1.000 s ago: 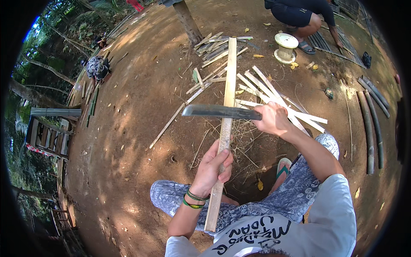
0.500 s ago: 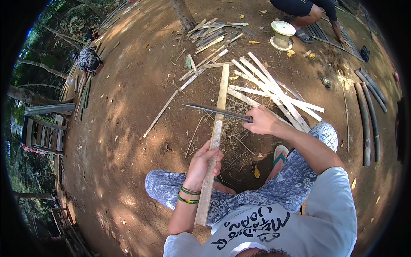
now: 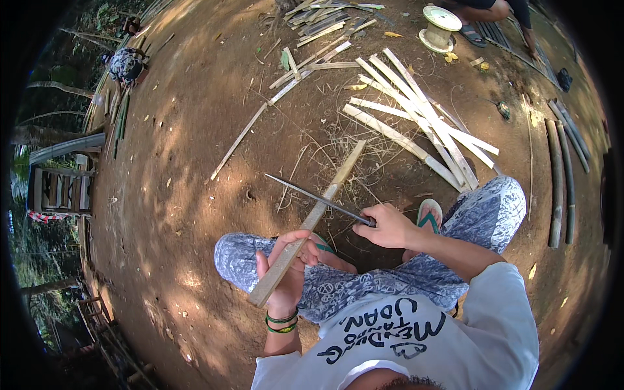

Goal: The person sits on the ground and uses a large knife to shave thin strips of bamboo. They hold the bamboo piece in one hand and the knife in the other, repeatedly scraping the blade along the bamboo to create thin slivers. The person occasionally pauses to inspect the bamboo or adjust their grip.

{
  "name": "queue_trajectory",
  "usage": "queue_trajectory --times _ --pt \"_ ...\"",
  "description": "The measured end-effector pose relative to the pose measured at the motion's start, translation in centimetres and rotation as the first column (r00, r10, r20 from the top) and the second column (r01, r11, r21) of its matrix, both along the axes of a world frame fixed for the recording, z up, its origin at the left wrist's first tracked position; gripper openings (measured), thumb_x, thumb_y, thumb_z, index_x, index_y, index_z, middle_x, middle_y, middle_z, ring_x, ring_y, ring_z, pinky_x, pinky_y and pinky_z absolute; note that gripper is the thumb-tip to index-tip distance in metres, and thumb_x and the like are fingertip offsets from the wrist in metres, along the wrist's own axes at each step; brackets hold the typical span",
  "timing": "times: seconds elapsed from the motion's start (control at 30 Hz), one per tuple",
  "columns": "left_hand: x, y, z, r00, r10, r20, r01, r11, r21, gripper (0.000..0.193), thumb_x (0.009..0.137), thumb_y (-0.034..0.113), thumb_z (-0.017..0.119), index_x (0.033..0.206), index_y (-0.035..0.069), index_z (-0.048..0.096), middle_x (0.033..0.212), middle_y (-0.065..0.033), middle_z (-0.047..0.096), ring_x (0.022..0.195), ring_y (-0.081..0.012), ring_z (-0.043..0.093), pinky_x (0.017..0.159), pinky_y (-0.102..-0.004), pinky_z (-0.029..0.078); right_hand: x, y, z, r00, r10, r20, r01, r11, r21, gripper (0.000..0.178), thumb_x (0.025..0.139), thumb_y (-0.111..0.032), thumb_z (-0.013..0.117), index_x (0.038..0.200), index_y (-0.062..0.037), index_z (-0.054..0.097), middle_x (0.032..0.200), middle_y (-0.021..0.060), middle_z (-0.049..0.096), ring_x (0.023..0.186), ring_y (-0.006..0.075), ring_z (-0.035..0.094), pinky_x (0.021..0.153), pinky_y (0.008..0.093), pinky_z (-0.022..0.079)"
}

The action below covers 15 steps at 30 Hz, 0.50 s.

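Observation:
My left hand (image 3: 288,270) grips a long flat bamboo slat (image 3: 305,224) near its lower end; the slat slants up to the right over the bare earth. My right hand (image 3: 388,227) holds the handle of a long dark knife (image 3: 312,195), whose blade lies across the slat about halfway up, its tip pointing left. I squat with patterned trousers over both knees, and a green-strapped sandal (image 3: 429,216) shows by my right hand. Thin shavings and fibres (image 3: 331,153) litter the ground under the slat.
A fan of split bamboo slats (image 3: 416,127) lies ahead on the right, with more strips (image 3: 318,29) farther off. A white spool (image 3: 441,26) stands near another person's feet (image 3: 481,26) at the top. Round bamboo poles (image 3: 562,175) lie right; a wooden frame (image 3: 55,188) left.
The slat has tilted from nearly upright in the picture to slanting right. The knife blade has come down the slat toward me, and both hands sit lower in view.

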<state>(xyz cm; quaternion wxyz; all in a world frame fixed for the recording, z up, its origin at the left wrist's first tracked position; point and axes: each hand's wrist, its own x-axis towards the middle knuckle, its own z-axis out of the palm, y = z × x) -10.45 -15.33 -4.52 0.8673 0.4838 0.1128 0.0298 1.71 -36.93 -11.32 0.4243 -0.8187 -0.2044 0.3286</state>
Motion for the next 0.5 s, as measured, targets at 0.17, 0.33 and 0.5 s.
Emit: queue_trajectory --times 0.17,0.33,0.5 --pt "-0.1 -1.4 1.7 0.894 0.259 0.366 -0.438 0.680 0.588 0.091 0.102 0.066 0.004 0.062 0.007 0.059 0.071 -0.0040 0.047 0.072 -0.0186 0.046 0.078 -0.0319 0.035 -3.0 1.6 2.0 1.000 -0.007 0.004 0.006 0.988 0.157 0.036 0.086 -0.031 0.070 0.082 0.0046 0.066 0.063 0.0229 0.064 0.063 0.0408 0.067 0.060 0.0462 0.051" --pt "3.2 -4.4 3.4 0.663 0.397 0.634 -0.570 0.817 0.084 0.075 0.104 0.065 0.008 0.062 0.012 0.041 0.059 -0.0049 0.046 0.062 -0.0179 0.050 0.064 -0.0348 0.043 -4.8 2.3 2.2 0.998 -0.050 -0.035 0.056 0.981 0.184 0.034 0.085 -0.029 0.070 0.077 0.0041 0.065 0.061 0.0223 0.062 0.061 0.0398 0.067 0.057 0.0450 0.050" --pt "3.3 -3.6 1.3 0.726 0.274 0.631 -0.328 0.944 -0.033 0.078 0.100 0.072 0.016 0.066 0.008 0.045 0.057 -0.0056 0.051 0.049 -0.0171 0.047 0.048 -0.0274 0.040 -3.7 2.4 -3.6 0.972 -0.229 -0.056 0.229 0.973 -0.002 0.030 0.083 -0.026 0.069 0.078 0.0034 0.071 0.061 0.0242 0.062 0.063 0.0408 0.067 0.063 0.0454 0.052"
